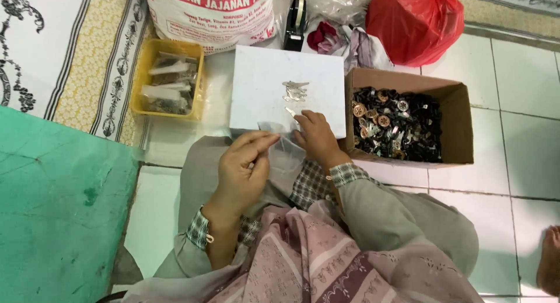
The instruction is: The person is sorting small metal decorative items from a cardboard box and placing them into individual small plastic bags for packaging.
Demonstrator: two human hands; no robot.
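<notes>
My left hand (242, 166) pinches a small clear plastic bag (284, 157). My right hand (315, 136) grips its other edge, beside the white flat box (262, 87).

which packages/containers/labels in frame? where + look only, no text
Large sack: top centre, white, bulging, red printed label band.
Red plastic bag: top right, knotted, rounded.
Cardboard box: right of centre, brown, open, filled with small dark and metallic parts.
White box: centre, flat, rectangular, a few silvery pieces on top.
Yellow tray: left of it, holds filled clear packets.
Clear plastic pouch: small, between left hand and right hand.
</notes>
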